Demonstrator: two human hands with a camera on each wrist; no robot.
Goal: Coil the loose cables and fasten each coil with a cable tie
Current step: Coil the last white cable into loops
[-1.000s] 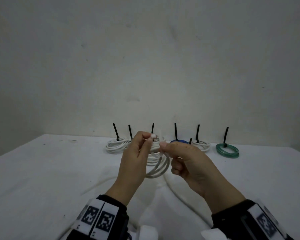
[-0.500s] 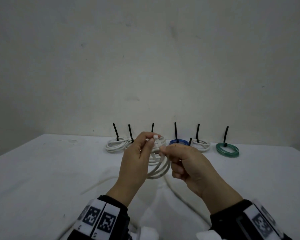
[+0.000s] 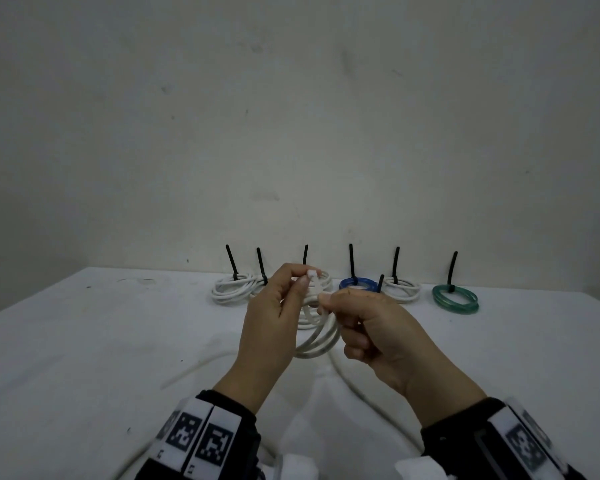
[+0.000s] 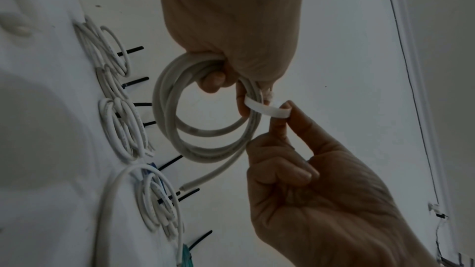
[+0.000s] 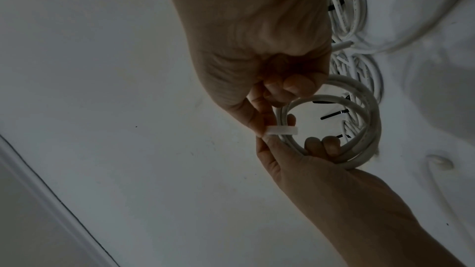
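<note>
My left hand [image 3: 274, 320] grips a white cable coil [image 4: 205, 129] in the air above the white table [image 3: 84, 358], fingers curled through the loops and thumb closing on top, so the turns are bunched at the top of the ring. My right hand [image 3: 378, 337] pinches the free end of a white tie [image 4: 267, 110] between thumb and forefinger; the strap wraps across the bundle just right of my left fingers, its other end hidden behind them. The coil hangs below and between both hands, well clear of the cloth, with one loose cable tail [image 4: 205, 178] pointing down toward the table. I judge the cable light and springy, likely to unwind if the bunched section is released, so the hold belongs right beside the strap. The tie looks soft and flat and should bend easily, but may slip from a light pinch. Along the far edge lie finished coils: white ones, a blue coil [image 3: 357, 284] and a green coil [image 3: 455, 301], each with an upright black tie [image 3: 351, 261].
</note>
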